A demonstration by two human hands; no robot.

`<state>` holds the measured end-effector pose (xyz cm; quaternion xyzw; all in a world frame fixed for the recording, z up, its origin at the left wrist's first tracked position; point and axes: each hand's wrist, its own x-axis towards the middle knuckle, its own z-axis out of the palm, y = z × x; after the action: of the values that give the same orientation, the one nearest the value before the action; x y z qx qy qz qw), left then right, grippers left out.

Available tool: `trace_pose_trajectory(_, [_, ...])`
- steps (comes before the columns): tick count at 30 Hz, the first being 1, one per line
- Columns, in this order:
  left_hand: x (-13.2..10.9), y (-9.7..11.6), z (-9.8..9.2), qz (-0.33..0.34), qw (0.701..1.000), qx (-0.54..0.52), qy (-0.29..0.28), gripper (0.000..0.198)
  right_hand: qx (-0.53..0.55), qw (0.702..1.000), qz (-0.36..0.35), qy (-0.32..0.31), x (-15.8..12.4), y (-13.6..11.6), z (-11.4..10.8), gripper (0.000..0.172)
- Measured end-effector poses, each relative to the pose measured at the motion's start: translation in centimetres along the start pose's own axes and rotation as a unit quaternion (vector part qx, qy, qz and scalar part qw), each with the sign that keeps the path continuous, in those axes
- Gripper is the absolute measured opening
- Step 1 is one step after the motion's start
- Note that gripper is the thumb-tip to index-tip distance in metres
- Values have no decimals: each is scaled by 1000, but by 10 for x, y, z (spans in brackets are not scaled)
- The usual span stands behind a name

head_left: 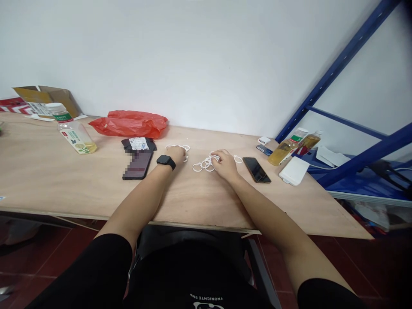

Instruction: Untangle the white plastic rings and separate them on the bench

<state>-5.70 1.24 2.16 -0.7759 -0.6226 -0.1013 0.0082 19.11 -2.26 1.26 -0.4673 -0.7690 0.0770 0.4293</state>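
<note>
Black-clad knees and torso sat closest, pulled up to the near edge of the desk (64, 184), so both bare forearms lay across the wood. Toward the middle of the desk the right hand (225, 164) pressed bent fingers onto a heap of white rings (202, 165), probably to pin them in one place; whether any ring was pinched could not be told. Just beside it the left hand (177, 154), a black watch (166, 162) on its wrist, covered a smaller bunch of rings (186, 148), its fingers hidden and their grip unclear. A dark phone (256, 169) lay nearer the right edge and a red bag (128, 123) along the far edge, both seemingly out of the hands' way.
</note>
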Motion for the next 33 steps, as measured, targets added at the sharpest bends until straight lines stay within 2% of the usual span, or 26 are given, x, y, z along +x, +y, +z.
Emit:
trace_pose_trajectory(3, [-2, 12, 1, 18, 999, -41, 8, 12, 24, 1000, -13, -4, -1, -5, 2, 20])
trace_pose_trajectory(5, [-4, 23, -2, 34, 995, -82, 45, 16, 39, 999, -16, 0, -2, -8, 2, 20])
trace_pose_trajectory(9, [-11, 48, -11, 165, 969, -137, 123, 22, 78, 997, 16, 12, -2, -10, -1, 25])
trace_pose_trajectory(12, [-17, 62, -15, 263, 946, -130, 136, 24, 123, 990, 61, 17, -3, -9, -2, 25])
trace_pose_trajectory(14, [-19, 66, -14, 292, 937, -134, 138, 24, 158, 983, 88, 19, -3, -7, -2, 23])
trace_pose_trajectory(21, [-23, 72, -6, 263, 937, -151, 172, 22, 257, 957, 135, 5, -1, -4, 1, 21])
trace_pose_trajectory(26, [-24, 77, -5, 259, 937, -152, 181, 21, 276, 949, 153, -8, 1, -3, 2, 20])
trace_pose_trajectory(33, [-23, 83, 3, 274, 935, -145, 173, 17, 295, 941, 168, 8, 6, -11, 5, 12])
